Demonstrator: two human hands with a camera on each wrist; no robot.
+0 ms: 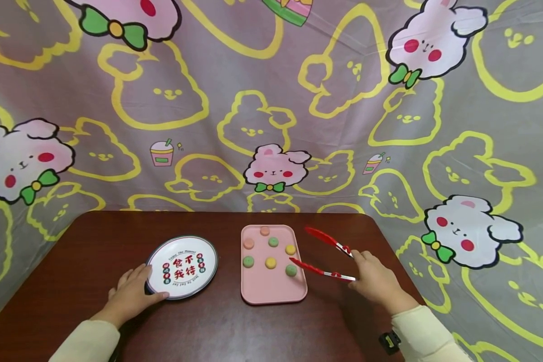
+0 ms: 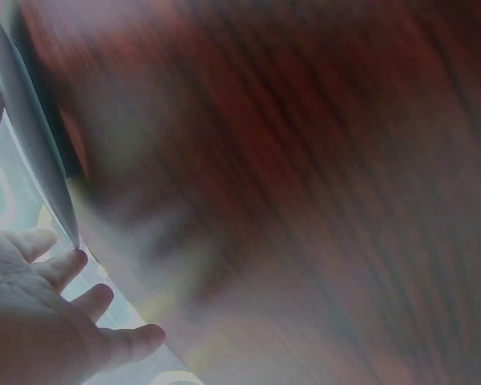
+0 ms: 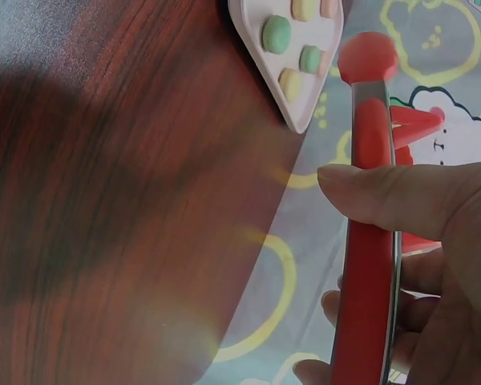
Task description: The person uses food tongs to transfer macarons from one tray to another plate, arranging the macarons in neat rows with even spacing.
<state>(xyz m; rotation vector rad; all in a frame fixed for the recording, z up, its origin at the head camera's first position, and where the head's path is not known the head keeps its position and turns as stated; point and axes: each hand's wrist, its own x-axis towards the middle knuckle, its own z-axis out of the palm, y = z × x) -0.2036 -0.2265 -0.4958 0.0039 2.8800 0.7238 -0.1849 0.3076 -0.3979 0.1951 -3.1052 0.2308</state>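
Observation:
My left hand (image 1: 130, 293) holds the near-left rim of a round white plate (image 1: 183, 246) with red lettering, thumb on the near edge. The left wrist view has the plate's edge (image 2: 40, 136) at the thumb and fingertips, with the other fingers spread. In my right hand (image 1: 374, 276) is a pair of red tongs (image 1: 314, 268), their arms spread apart with nothing between the tips. The lower tip hangs over the right side of a pink tray (image 1: 273, 290), close to a green macaron (image 1: 291, 270). Several green, yellow and orange macarons lie on the tray.
Plate and tray stand side by side on a dark brown wooden table (image 1: 199, 322). A patterned cloth (image 1: 199, 141) with cartoon rabbits hangs behind the table and along its right side. A small black device (image 1: 390, 343) is by the right sleeve.

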